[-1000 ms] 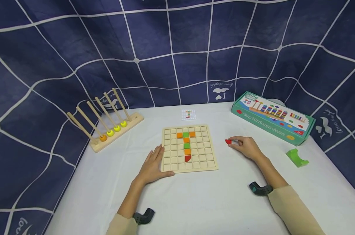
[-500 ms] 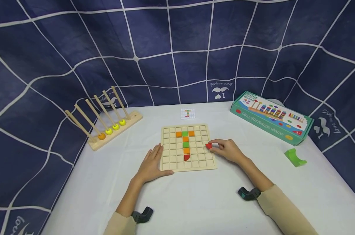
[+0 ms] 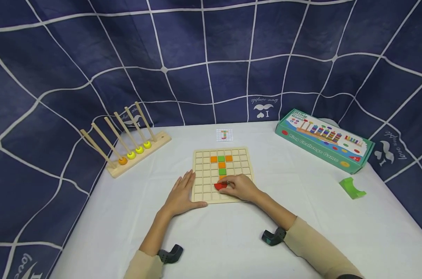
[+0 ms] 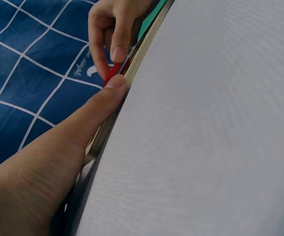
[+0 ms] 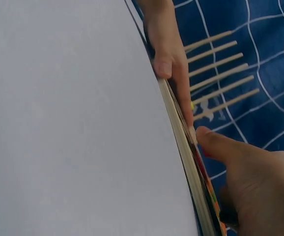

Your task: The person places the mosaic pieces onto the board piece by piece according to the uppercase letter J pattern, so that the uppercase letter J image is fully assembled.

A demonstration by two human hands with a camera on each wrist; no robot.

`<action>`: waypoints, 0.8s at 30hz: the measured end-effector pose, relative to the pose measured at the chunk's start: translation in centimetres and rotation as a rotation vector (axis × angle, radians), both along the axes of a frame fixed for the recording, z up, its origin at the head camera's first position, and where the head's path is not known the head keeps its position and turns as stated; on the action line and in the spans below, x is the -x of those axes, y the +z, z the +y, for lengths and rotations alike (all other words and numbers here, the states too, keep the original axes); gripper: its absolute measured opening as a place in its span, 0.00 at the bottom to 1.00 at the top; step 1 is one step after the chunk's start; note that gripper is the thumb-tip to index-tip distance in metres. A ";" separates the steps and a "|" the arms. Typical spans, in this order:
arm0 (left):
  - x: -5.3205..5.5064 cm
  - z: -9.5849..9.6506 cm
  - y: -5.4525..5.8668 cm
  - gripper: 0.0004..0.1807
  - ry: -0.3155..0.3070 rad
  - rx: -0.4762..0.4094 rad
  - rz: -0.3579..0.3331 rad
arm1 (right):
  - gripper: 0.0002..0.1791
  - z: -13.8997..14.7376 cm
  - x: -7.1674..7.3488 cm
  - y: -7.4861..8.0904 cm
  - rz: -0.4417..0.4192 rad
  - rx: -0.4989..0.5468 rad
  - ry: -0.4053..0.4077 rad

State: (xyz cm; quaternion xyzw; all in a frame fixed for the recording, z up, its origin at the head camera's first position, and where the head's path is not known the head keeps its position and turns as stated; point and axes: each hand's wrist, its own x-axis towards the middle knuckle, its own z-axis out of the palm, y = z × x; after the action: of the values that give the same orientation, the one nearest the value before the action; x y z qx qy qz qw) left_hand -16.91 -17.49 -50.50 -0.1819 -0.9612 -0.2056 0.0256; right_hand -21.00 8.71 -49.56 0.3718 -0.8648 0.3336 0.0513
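A wooden grid board [image 3: 204,170] lies on the table with orange and green square tiles set in a T-like line. My left hand [image 3: 179,195] rests at the board's left edge, fingers along its side and thumb at the near left corner. Between thumb and fingers, my right hand [image 3: 242,188] pinches a red rounded tile [image 3: 219,186] over the lower cells of the board. That hand hides the lower right cells and part of the lowest orange tile. In the left wrist view the red tile [image 4: 111,73] shows behind the left thumb.
A small pattern card [image 3: 224,135] lies beyond the board. Back left stands a wooden peg rack [image 3: 141,153] with yellow and orange beads. A green game box [image 3: 324,141] sits back right, with a green curved block [image 3: 352,188] in front of it.
My right hand has carried the red tile leftward from the table onto the board's lower middle, over the red tile lying there. The left hand has stayed at the board's edge.
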 end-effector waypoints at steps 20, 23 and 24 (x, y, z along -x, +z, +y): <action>0.3 0.2 -0.1 0.68 -0.007 0.014 -0.021 | 0.18 -1.1 -0.2 -0.4 0.053 -0.056 -0.069; 0.3 0.2 -0.1 0.68 -0.007 0.016 -0.021 | 0.18 -1.0 -0.2 -0.4 0.043 -0.059 -0.072; 0.3 0.2 -0.1 0.68 -0.007 0.015 -0.022 | 0.18 -0.9 -0.2 -0.3 0.039 -0.060 -0.073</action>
State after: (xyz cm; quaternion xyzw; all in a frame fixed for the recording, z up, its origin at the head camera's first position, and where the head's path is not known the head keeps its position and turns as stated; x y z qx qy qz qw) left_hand -17.17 -17.28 -50.62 -0.1833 -0.9623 -0.2004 0.0128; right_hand -20.80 7.77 -49.87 0.3479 -0.8863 0.2980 0.0689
